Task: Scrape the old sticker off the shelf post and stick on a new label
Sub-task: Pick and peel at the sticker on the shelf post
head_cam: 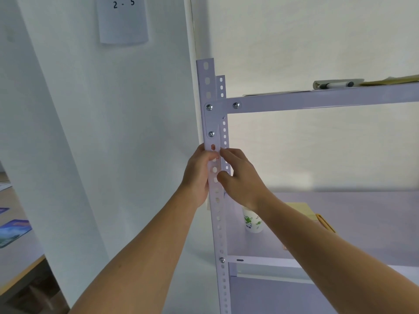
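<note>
The pale lilac perforated shelf post [212,123] stands upright in the middle of the view. My left hand [197,175] grips it from the left, just below the corner bracket, with the thumb laid on the front face. My right hand [240,177] comes in from the right, and its forefinger tip and thumb tip touch the post's front right edge. A small orange-red scrap [213,146] shows at a hole just above my fingers, and another bit sits by my left thumb. I cannot make out a new label on the post or a scraper.
The upper shelf [317,103] carries a marker pen [335,84] and yellowish paper. On the lower shelf [351,211] stand a paper cup [252,223] and a yellow pad [301,208]. A white wall with a paper marked "2 - 5" [123,19] is at left.
</note>
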